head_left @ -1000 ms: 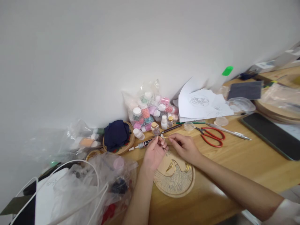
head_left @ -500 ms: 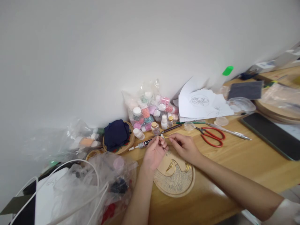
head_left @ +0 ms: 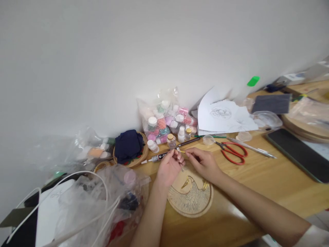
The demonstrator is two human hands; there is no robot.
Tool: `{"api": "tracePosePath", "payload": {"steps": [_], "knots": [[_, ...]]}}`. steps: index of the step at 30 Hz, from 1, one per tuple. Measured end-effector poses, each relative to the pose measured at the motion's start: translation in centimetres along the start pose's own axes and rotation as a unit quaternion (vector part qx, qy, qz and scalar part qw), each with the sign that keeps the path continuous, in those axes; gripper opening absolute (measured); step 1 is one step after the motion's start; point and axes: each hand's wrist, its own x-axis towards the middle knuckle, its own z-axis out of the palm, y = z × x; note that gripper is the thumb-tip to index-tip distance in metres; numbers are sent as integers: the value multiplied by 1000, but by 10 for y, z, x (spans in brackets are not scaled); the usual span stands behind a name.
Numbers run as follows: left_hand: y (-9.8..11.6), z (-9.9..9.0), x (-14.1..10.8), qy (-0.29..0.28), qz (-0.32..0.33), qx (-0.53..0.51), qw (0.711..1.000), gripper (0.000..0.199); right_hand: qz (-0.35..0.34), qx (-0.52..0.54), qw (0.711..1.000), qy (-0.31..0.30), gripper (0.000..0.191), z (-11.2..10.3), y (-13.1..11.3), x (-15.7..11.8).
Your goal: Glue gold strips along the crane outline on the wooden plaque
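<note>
Both hands meet above the far rim of a round wooden plaque (head_left: 191,202), which bears a crane-like bird drawn in dark lines and partly outlined in gold. A thin gold strip (head_left: 182,151), like wire, spans the small gap between my fingertips. My left hand (head_left: 171,166) pinches one end, its fingers curled. At the other end, my right hand (head_left: 204,163) has thumb and forefinger closed on the strip. Behind the left hand lies a glue tube (head_left: 156,158) with a white nozzle. To the right are red-handled pliers or scissors (head_left: 233,152).
Small bottles and a bag of coloured jars (head_left: 161,123) stand against the wall. Drawings on paper (head_left: 226,116), tweezers (head_left: 253,146) and a black phone (head_left: 295,154) lie right. Leftward are a dark blue cloth (head_left: 128,145) on a hoop and crumpled plastic bags (head_left: 102,202).
The view has shifted slightly. Both hands stay nearly in place, still pinching the gold strip between them.
</note>
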Motion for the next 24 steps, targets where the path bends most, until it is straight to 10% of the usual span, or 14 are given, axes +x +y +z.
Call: {"api": "tracePosePath", "payload": {"steps": [24], "knots": [[-8,-4,7,-47,27,-37,998,35,-100,-218,971,5,16,-20,-8,8]]}}
